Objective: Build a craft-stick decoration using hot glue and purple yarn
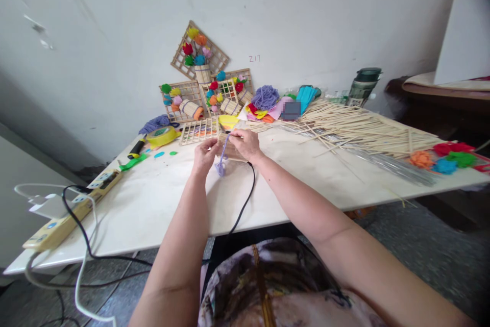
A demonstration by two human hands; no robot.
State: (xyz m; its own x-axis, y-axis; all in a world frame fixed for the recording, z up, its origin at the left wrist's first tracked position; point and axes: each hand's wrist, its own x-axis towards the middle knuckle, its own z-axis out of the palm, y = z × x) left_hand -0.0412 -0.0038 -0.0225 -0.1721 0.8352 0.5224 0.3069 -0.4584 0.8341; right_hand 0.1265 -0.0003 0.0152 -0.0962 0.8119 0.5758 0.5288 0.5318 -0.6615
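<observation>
My left hand and my right hand meet over the middle of the white table. Both are closed in a pinch on a thin purple strip that hangs down to a curled end near the tabletop. Under my right hand sits a small roll of wooden sticks, partly hidden by the fingers. A black cable runs from beneath my right hand toward the table's near edge.
Stick grids with coloured flowers lean on the wall. A flat stick grid, yellow tape roll, a pile of loose sticks, a green bottle and a power strip lie around.
</observation>
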